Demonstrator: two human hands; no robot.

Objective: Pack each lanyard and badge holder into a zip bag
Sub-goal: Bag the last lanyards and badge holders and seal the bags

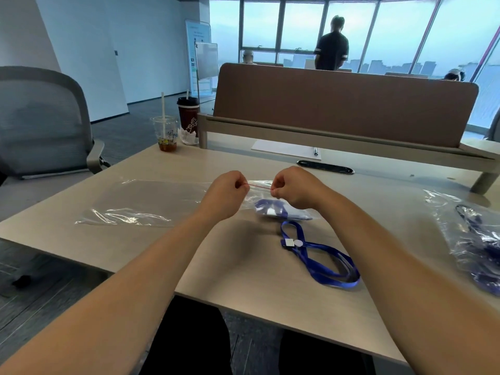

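Observation:
A clear zip bag (273, 211) with a red zip strip lies mid-table, a blue lanyard and badge holder inside it. My left hand (226, 194) pinches the left part of the red strip. My right hand (296, 189) pinches its right part. Both hands are held close together above the table. A loose blue lanyard (322, 262) with a white clip lies on the table just in front of the bag. A stack of empty clear zip bags (143, 204) lies flat to the left.
Filled bags with blue lanyards (476, 239) lie at the right edge. Two drink cups (165, 133) stand at the far left corner. A paper with a pen (286, 149) and a black cable slot (324, 167) sit before the brown divider (343, 109). A grey chair (40, 125) stands left.

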